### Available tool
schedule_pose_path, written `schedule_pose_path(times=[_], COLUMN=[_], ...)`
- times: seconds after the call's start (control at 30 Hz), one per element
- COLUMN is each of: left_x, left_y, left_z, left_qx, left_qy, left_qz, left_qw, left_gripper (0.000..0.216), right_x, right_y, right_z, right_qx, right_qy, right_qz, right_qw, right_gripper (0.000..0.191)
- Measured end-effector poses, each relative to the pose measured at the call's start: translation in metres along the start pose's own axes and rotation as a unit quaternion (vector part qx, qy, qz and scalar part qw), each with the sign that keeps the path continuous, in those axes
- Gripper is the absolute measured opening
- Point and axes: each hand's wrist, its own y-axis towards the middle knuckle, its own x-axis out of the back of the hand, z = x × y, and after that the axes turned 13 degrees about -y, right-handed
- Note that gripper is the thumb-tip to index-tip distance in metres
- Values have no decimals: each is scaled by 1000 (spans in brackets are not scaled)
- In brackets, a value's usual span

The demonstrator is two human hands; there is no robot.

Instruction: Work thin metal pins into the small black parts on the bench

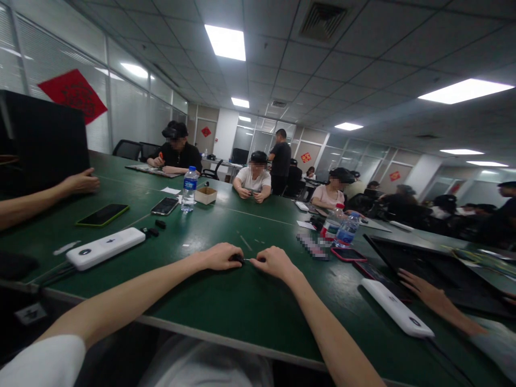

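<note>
Both my hands rest on the green table (pixel 226 301) near its middle, knuckles up and almost touching. My left hand (pixel 222 256) is closed in a pinch on a small dark piece (pixel 239 260). My right hand (pixel 274 262) is closed too, pinching the other end of a thin thing (pixel 248 260) that runs between the two hands. It is too small to name.
A white power bank (pixel 105 248) lies left of me, another white power bank (pixel 397 308) lies right. Phones (pixel 102 214), water bottles (pixel 188 189) and a small cardboard box (pixel 206 194) sit farther out. Other people's hands (pixel 81 181) reach in from both sides; several people sit across.
</note>
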Motion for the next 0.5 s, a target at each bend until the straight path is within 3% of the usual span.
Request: schedule_pose_path(times=[0.5], left_x=[1], left_y=[-1], left_z=[-5], left_qx=[-14], left_qy=[2], left_qz=[-13], left_qw=[1000], left_gripper=[28], right_x=[-1], right_y=[0], right_z=[-1], right_qx=[-4], right_qy=[12], right_qz=[10], right_qw=[1000], right_gripper=[52])
